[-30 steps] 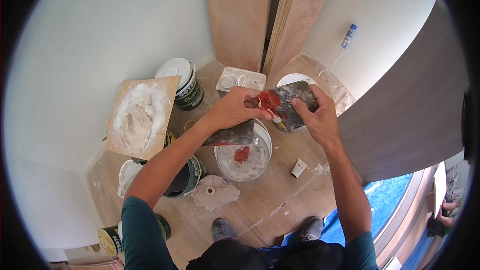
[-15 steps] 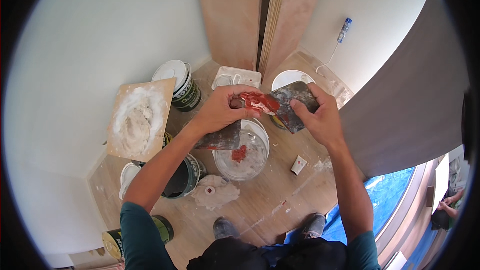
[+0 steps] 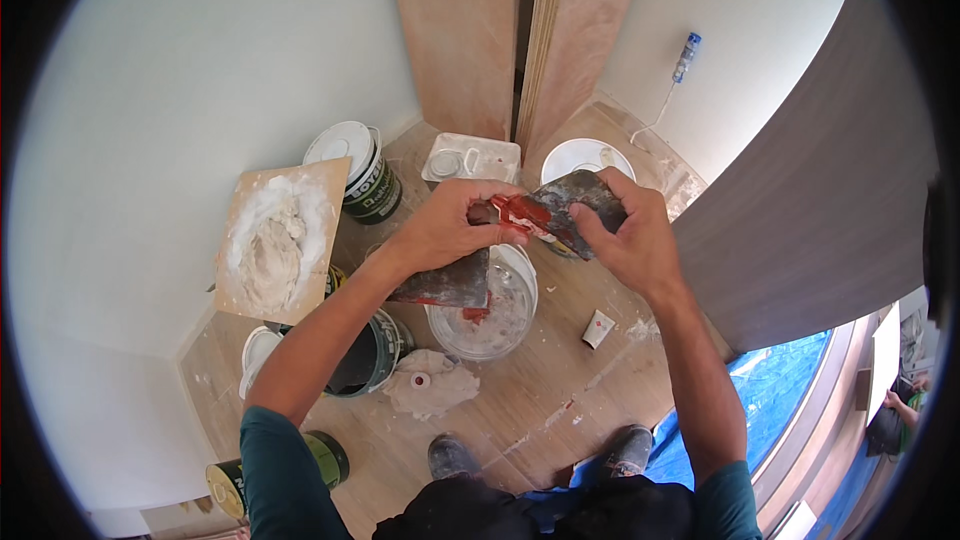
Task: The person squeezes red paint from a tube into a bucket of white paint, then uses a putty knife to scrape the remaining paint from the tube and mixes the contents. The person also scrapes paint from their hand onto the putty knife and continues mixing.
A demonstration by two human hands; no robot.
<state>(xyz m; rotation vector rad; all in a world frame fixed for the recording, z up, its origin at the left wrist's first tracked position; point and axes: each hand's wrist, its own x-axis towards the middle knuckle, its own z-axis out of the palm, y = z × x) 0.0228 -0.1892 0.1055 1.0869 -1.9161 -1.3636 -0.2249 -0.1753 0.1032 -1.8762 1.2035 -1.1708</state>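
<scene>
My right hand (image 3: pixel 632 230) grips a dark, stained flat scraper (image 3: pixel 590 198), thumb on top and fingers behind. Its edge meets a crumpled strip smeared red and white (image 3: pixel 525 212), which looks like a flattened tube. My left hand (image 3: pixel 445 225) pinches that strip at its other end. Under the left palm a second dark scraper (image 3: pixel 452 282), with red along its edge, juts out; the grip on it is mostly hidden. Below stands a white bucket (image 3: pixel 520 262) topped by a clear round lid (image 3: pixel 480 342) bearing a dab of red paste (image 3: pixel 475 316).
On the left, a board (image 3: pixel 240 290) carries white putty beside a lidded tub (image 3: pixel 343 143). Nearer are an open dark bucket (image 3: pixel 390 365) and a putty-caked cloth (image 3: pixel 440 395). A small box (image 3: pixel 597 329) lies right, a roller (image 3: pixel 686 58) leans behind, and another person (image 3: pixel 905 410) works far right.
The right scraper has tilted and slid left along the red-smeared strip, bringing my hands closer. The left scraper has shifted slightly right and down, covering part of the red paste.
</scene>
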